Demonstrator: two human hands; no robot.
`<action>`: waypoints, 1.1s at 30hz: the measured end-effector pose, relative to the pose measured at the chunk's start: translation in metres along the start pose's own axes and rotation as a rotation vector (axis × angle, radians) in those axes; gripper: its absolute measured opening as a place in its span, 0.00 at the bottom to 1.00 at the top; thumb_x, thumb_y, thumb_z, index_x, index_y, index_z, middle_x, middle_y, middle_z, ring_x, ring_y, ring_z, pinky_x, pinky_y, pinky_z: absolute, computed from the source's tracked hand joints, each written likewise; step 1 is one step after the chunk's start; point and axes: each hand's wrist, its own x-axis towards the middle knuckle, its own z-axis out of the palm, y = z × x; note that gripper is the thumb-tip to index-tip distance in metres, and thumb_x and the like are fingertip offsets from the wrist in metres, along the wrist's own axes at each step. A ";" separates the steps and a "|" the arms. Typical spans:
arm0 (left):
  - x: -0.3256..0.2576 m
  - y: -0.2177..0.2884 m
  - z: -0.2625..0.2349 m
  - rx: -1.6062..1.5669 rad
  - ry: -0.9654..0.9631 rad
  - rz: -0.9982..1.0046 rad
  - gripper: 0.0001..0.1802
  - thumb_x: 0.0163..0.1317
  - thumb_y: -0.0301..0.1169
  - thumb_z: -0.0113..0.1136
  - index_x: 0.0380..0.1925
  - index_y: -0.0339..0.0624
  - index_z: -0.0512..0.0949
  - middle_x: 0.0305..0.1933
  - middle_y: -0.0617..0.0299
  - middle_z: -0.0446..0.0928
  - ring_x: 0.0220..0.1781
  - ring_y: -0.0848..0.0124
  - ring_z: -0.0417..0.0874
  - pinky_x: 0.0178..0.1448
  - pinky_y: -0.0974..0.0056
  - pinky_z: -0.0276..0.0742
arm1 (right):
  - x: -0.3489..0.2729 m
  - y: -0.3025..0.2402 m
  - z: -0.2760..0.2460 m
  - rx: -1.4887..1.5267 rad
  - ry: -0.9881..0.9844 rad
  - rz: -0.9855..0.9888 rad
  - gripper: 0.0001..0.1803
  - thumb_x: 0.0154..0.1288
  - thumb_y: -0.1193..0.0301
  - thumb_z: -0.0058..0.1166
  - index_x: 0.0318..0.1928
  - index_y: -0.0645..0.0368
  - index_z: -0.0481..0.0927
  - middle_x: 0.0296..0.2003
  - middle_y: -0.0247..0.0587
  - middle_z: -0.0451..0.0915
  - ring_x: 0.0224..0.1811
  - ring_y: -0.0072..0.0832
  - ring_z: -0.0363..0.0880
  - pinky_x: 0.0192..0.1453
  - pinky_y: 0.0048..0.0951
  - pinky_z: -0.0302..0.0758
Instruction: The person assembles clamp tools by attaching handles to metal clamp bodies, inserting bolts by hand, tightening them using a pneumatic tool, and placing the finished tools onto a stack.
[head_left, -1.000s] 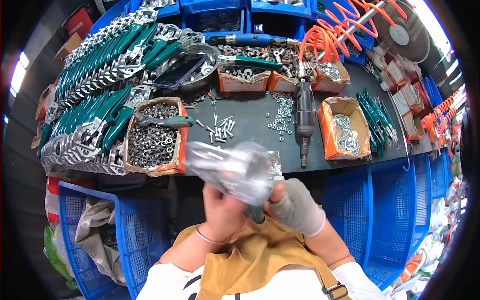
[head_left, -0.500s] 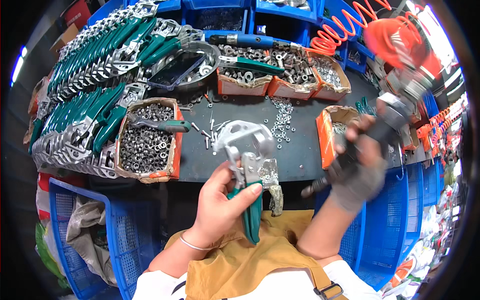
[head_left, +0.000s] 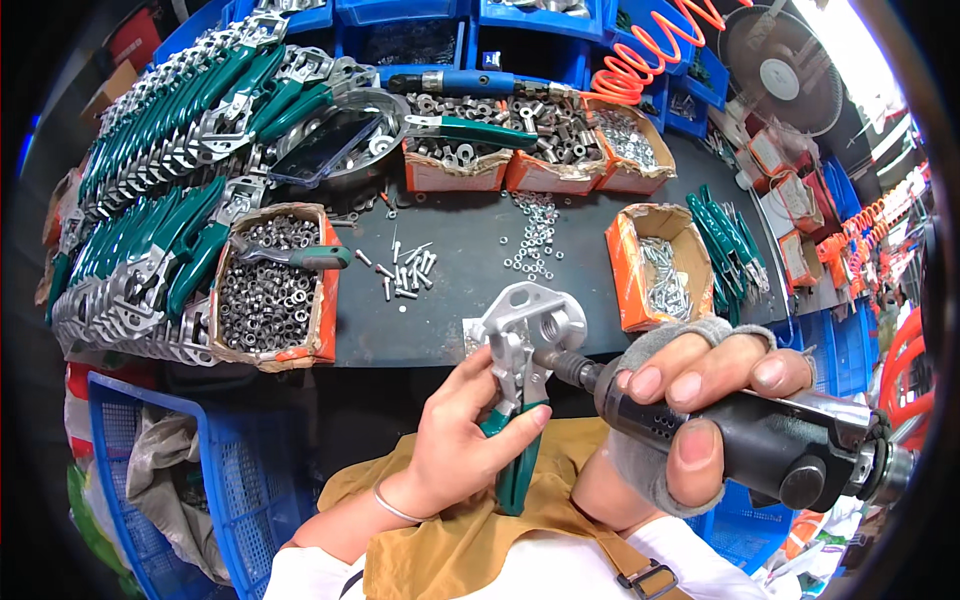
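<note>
**Driver brought to the clamp**

The pneumatic driver (head_left: 760,440) has been lowered from the far right and is now gripped by the right hand (head_left: 690,400). Its tip meets the green-handled clamp (head_left: 525,370), pinched upright in the left hand (head_left: 465,430), near the table (head_left: 450,330) edge; the driver's axis runs left-right.

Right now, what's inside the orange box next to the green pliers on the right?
The orange cardboard box holds a pile of small silver screws. Whatever lies under the pile, and the box's bottom, is covered.

Green-handled metal clamp tool (head_left: 525,375) held upright, black pneumatic driver (head_left: 760,440) tip touching its head
</note>
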 end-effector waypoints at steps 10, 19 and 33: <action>-0.002 0.003 -0.001 0.010 0.041 -0.158 0.17 0.53 0.32 0.69 0.39 0.31 0.79 0.54 0.43 0.75 0.49 0.57 0.80 0.51 0.61 0.75 | 0.002 -0.019 0.008 0.062 0.161 -0.145 0.31 0.58 0.73 0.60 0.62 0.62 0.64 0.52 0.46 0.72 0.51 0.38 0.73 0.39 0.31 0.84; -0.007 -0.001 0.003 0.026 -0.046 -0.028 0.19 0.56 0.27 0.67 0.46 0.28 0.78 0.55 0.53 0.73 0.51 0.72 0.77 0.53 0.68 0.73 | -0.006 -0.002 -0.003 0.080 -0.033 -0.002 0.33 0.56 0.74 0.61 0.62 0.57 0.64 0.49 0.50 0.74 0.47 0.39 0.76 0.36 0.33 0.83; 0.006 -0.001 -0.009 0.124 0.039 -0.110 0.17 0.57 0.33 0.66 0.41 0.32 0.78 0.47 0.48 0.76 0.46 0.60 0.79 0.52 0.63 0.72 | -0.005 0.009 0.017 0.044 0.379 -0.051 0.35 0.57 0.69 0.60 0.64 0.61 0.62 0.62 0.59 0.65 0.59 0.46 0.72 0.38 0.42 0.86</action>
